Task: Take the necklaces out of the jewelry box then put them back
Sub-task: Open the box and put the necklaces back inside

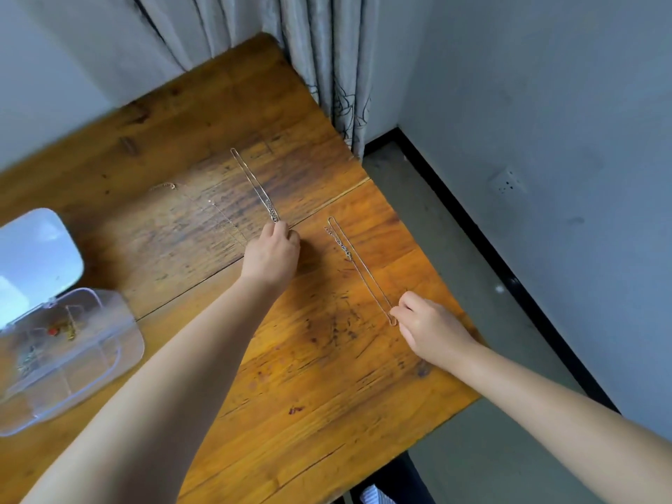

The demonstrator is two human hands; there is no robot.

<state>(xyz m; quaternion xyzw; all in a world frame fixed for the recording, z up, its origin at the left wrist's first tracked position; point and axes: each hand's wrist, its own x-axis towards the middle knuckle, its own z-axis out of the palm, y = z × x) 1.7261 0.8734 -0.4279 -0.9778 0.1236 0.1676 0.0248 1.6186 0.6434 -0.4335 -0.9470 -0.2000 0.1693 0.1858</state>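
Observation:
A clear plastic jewelry box [120, 329] stands open at the table's left edge, lid [36, 252] tilted back, with small jewelry pieces in its compartments. Three thin chain necklaces lie stretched on the wooden table [309, 376]. My left hand [272, 254] pinches the near end of the middle necklace [252, 183]. My right hand [431, 329] pinches the near end of the right necklace [363, 271]. A faint gold necklace [203, 209] lies loose to the left of my left hand.
A grey curtain [327, 67] hangs behind the table's far corner. The table's right edge drops to a grey floor [454, 249] beside a wall with a socket [509, 181].

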